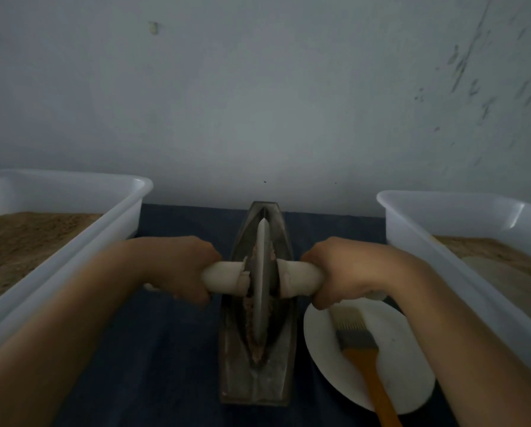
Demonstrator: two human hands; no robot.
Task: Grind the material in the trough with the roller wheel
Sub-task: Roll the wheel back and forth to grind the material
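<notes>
Trough (258, 377) between tubs (82, 238) — plate (325, 365), brush (362, 362) right

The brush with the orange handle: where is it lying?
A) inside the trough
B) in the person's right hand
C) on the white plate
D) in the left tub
C: the brush lies across the white plate, to the right of the trough.

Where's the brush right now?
In the head view the brush lies on the white plate at lower right, just right of the trough and under the right hand.
</notes>
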